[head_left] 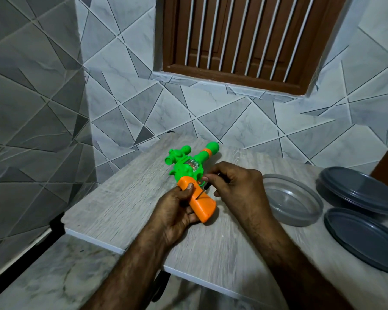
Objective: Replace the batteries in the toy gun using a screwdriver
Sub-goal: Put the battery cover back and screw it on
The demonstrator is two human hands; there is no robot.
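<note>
— Bare forearms come in from the bottom edge. What are the hands doing?

— Her or his left hand (177, 211) grips the orange handle of the toy gun (188, 168), fingers curled under it and the thumb pressed flat on top. The right hand (235, 184) pinches the black handle of a thin screwdriver (205, 186) between thumb and fingertips, the other fingers loosely bent.

— Where does the tip sit?

— The metal shaft slants down and its tip touches the side of the orange handle, just beside the left thumb.

— And the gun itself?

— Smooth, glossy plastic. It has a bright green body, a stubby scope on top, an orange ring behind a bulbous muzzle, and a small clear window with coloured bits inside. The handle is a rounded block. It lies on the table (121, 198), muzzle towards the wall.

— What is the surface like?

— Pale grey wood-grain board with a white edge. To the right sit a round clear plastic container (291, 200) and two dark grey round lids (365, 238). Behind are shiny marbled tiles scored into triangles.
</note>
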